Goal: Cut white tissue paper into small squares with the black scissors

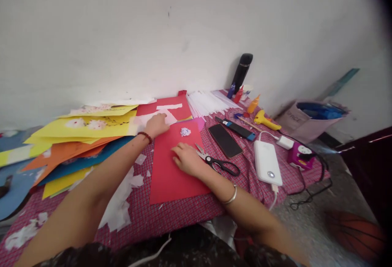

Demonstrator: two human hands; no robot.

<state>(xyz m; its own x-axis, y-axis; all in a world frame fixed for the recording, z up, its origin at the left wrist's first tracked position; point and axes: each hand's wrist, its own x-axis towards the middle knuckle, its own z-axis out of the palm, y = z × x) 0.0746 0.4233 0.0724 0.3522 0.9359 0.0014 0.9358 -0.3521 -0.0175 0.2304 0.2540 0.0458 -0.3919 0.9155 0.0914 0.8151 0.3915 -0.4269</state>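
Note:
A red paper sheet (pixel 171 177) lies in front of me, with a small crumpled flower of white paper with purple marks (pixel 185 132) near its far edge. My left hand (pixel 157 125) reaches over the sheet's far left corner, its fingers stretched out on a pale pink paper piece (pixel 171 116); the undersides of the fingers are hidden. Resting on the red sheet, my right hand (pixel 187 159) has its fingers loosely bent and apart, with nothing visible in them. Close beside it, black-handled scissors (pixel 222 165) lie with their blades partly open.
Yellow, orange and blue sheets (pixel 82 130) are stacked at left. White paper strips (pixel 211 101) lie at the back. To the right are a phone (pixel 226 140), a utility knife (pixel 239 129), a yellow glue gun (pixel 266 121), a white power bank (pixel 267 163) and a black bottle (pixel 241 73).

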